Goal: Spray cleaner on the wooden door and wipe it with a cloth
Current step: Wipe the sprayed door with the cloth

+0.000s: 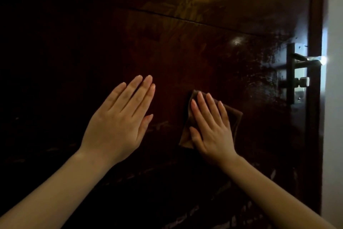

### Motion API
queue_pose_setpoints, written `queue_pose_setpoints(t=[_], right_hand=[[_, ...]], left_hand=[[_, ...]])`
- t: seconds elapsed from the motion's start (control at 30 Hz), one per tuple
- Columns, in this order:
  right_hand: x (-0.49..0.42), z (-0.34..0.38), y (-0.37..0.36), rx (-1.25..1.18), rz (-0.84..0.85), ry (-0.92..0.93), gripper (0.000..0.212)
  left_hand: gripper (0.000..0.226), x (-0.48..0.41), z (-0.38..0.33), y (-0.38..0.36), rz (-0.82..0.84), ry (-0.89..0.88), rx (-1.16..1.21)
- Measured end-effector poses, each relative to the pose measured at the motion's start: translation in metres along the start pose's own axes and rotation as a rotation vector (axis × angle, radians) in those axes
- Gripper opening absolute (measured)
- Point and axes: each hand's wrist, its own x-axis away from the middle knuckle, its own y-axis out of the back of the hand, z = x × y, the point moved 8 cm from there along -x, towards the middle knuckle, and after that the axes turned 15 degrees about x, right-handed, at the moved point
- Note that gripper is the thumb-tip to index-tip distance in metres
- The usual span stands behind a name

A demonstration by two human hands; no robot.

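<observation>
Brown cloth [234, 117] lies flat under the right hand's [211, 128] straight fingers [201, 106].

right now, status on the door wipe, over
Left hand flat on the wooden door, holding nothing. Right hand pressing the brown cloth flat against it. Door handle off to the right, clear of the cloth.

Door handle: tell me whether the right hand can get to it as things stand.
Probably yes. The right hand lies flat on the brown cloth against the door, and only bare door surface lies between it and the door handle up to its right.
</observation>
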Motion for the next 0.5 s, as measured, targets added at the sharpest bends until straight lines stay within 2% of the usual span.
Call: queue_pose_setpoints(t=[0.17, 0.37, 0.5], right_hand=[[-0.025, -0.002, 0.005, -0.019, -0.042, -0.116, 0.055], [0.03, 0.025, 0.0, -0.001, -0.04, -0.007, 0.054], [-0.017, 0.025, 0.01, -0.039, -0.046, -0.077, 0.053]], left_hand=[[0.057, 0.004, 0.002, -0.001, -0.029, -0.017, -0.003], [0.056, 0.003, 0.002, 0.0, -0.022, -0.006, -0.001], [0.055, 0.004, 0.002, -0.001, -0.027, -0.012, 0.012]])
